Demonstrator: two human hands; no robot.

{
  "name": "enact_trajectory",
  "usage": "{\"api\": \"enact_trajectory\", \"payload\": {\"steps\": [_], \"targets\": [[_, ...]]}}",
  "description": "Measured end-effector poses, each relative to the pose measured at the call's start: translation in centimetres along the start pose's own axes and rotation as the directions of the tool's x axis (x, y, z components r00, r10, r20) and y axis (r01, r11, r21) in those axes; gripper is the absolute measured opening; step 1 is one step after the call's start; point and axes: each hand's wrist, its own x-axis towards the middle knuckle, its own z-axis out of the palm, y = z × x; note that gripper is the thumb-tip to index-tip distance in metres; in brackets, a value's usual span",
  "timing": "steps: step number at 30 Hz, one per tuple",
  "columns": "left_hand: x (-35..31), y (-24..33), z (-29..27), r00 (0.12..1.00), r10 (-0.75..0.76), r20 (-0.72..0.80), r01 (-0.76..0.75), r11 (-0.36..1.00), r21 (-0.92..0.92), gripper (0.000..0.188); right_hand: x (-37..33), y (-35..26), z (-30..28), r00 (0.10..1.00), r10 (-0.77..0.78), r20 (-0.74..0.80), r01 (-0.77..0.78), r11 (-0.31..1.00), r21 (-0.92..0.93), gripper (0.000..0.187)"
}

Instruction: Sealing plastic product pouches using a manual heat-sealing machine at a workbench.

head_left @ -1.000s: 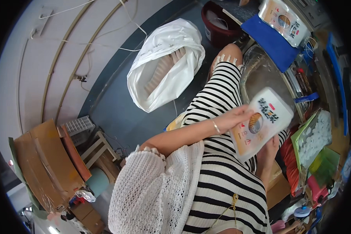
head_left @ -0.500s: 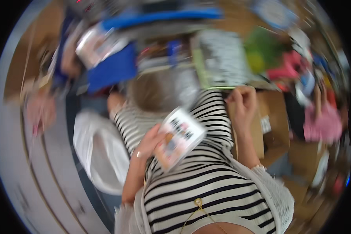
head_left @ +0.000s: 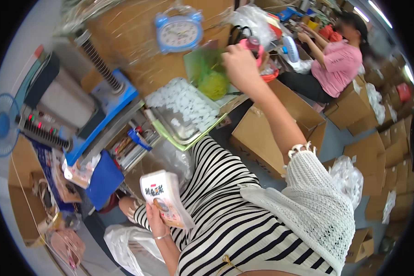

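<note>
My left hand (head_left: 157,221) is closed around a stack of white printed packaging bags (head_left: 166,198), held upright over my lap. My right hand (head_left: 242,66) reaches forward over the work area, beside a pink-and-dark round item (head_left: 254,45) and the black scissor handles (head_left: 238,34). Its fingers are curled; whatever they hold, if anything, is hidden. Just left of that hand lies a yellow-green mesh bundle (head_left: 212,83). A green-edged tray (head_left: 185,138) bears a heap of small white packets (head_left: 184,105).
To the left stands a blue press-like machine (head_left: 106,112) with spring posts. A blue-framed clock (head_left: 179,32) is at the back. An open cardboard box (head_left: 262,138) stands right of my knees. A co-worker in pink (head_left: 338,66) sits at right. A white plastic bag (head_left: 133,246) lies by my left leg.
My view has swung to the right and sharpened. My right hand has gone from beside the tray out to the pink item. The bag stack stays in my left hand, now more upright.
</note>
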Motion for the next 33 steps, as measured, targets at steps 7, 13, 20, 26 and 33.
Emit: {"api": "enact_trajectory", "payload": {"steps": [7, 13, 20, 26, 33], "targets": [[0.0, 0.2, 3.0, 0.944, 0.139, -0.298, -0.131, 0.99, 0.045, 0.041, -10.9, -17.0, -2.7, 0.695, -0.711, 0.106, -0.212, -0.062, 0.975, 0.044], [0.7, -0.2, 4.1, 0.954, 0.14, -0.265, -0.085, 0.975, 0.207, 0.028, -16.9, -22.5, -1.7, 0.612, -0.569, 0.549, -0.774, -0.29, 0.562, 0.041], [-0.1, -2.7, 0.9, 0.934, -0.048, -0.354, 0.068, 0.997, 0.044, 0.014, -18.0, -22.4, -0.1, 0.404, -0.549, 0.732, -0.909, -0.15, 0.39, 0.032], [-0.8, -2.9, -1.2, 0.952, -0.01, -0.305, -0.035, 0.989, -0.144, 0.021, -17.9, -24.6, 0.1, 0.408, -0.541, 0.736, -0.912, -0.205, 0.355, 0.033], [-0.5, -2.5, -1.7, 0.969, -0.111, -0.221, 0.054, 0.967, -0.249, 0.025, -18.3, -25.2, 0.4, 0.408, -0.515, 0.754, -0.913, -0.225, 0.34, 0.029]]}}
